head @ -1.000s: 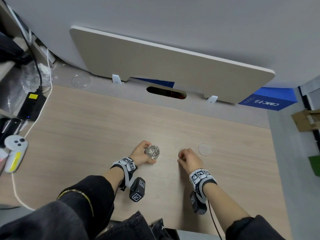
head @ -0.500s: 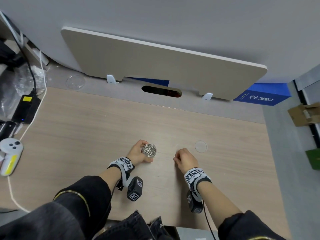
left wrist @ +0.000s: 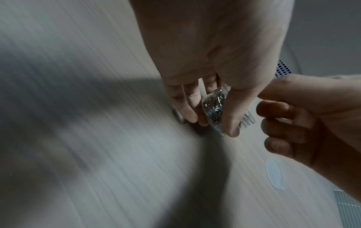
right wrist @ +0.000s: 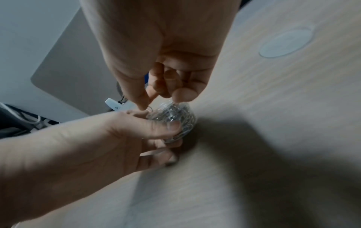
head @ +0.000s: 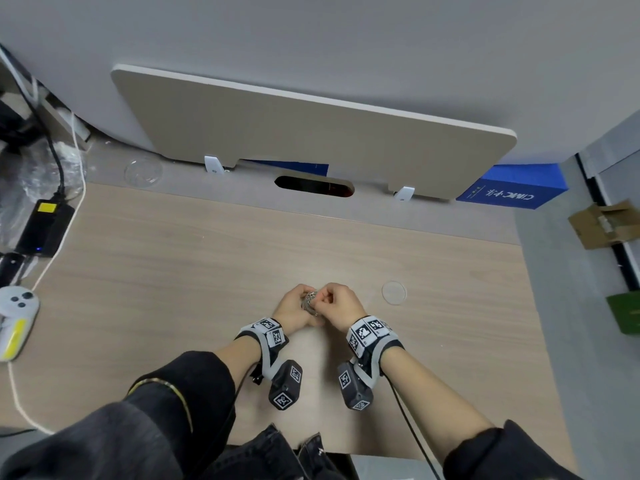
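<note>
Right, closest to us the dark sleeves (head: 180, 386) run off the bottom edge of the head view, and the wrist cameras (head: 285, 384) hang under both forearms. Just beyond, the left hand (head: 294, 311) and right hand (head: 337, 306) come close together near the front middle of the bench (head: 207, 271). Between them is the clear tub (right wrist: 173, 117) of paper clips, and from above we barely see it: only a sliver of silver shows between the fingers.

The wrist views help us out. The left grip is curled round the tub, thumb on one side and fingers on the other. The tub looks tilted, and we cannot tell whether its base touches the bench. The right grip is pressed together, thumb and forefinger pinching a thin paper clip (right wrist: 149, 108) right at the tub's rim, the other fingers tucked in behind. We get only a bare wire loop of it, mostly hidden by the thumb tip. Both wrist views are smeared with blur and heavy shadow lower down.

To the right, near the hands but apart from them, a clear round lid (head: 393, 292) lies flat. Around it, bare wood gives open room left, right and ahead. At the left edge a white controller (head: 17, 306) is cut off, with a black power brick (head: 45, 226) beyond it. Farther back the bench ends at a beige panel (head: 311, 133), a blue box (head: 512, 188) behind its right end.
</note>
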A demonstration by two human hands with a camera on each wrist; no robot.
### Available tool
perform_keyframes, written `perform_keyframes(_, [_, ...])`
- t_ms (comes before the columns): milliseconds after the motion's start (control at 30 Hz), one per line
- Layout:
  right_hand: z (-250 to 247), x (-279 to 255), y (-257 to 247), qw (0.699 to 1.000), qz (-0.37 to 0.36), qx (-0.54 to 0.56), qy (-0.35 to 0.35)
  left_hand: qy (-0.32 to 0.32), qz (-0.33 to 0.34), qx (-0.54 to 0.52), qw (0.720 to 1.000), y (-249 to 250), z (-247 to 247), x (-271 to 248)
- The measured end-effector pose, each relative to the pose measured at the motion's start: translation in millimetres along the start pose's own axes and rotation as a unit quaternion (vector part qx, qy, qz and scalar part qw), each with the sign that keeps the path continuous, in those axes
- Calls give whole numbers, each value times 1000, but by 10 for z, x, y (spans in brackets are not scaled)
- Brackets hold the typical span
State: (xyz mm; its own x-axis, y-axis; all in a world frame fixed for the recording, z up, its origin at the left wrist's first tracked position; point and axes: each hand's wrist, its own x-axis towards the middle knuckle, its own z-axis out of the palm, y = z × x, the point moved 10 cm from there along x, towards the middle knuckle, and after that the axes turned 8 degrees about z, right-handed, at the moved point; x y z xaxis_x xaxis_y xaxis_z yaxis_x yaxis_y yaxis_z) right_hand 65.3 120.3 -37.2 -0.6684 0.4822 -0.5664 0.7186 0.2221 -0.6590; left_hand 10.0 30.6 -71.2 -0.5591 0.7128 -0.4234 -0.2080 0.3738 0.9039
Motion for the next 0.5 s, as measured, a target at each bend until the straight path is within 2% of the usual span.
perform_keyframes(67, [-119, -14, 46, 1000, -4, -2, 24, -5, -1, 5, 1000, 11, 86, 13])
perform_keyframes(167, [-603, -60, 281, 986, 18, 14, 166, 8, 6, 24, 1000, 19, 119, 67])
perform_keyframes(233, [-944, -92, 476, 966, 53, -47, 249, 20, 11, 25, 999, 17, 112, 103])
perform_keyframes(300, [-1134, -28, 710, 949, 99, -165, 251, 19, 10, 25, 999, 8, 143, 135])
perform_keyframes(400, [-1212, 95, 1039, 919, 149, -303, 203, 14, 6, 32, 999, 7, 214, 167])
perform_keyframes(500, [-1146, 163, 1092, 915, 117, -342, 180, 5, 4, 32, 999, 21, 309, 182])
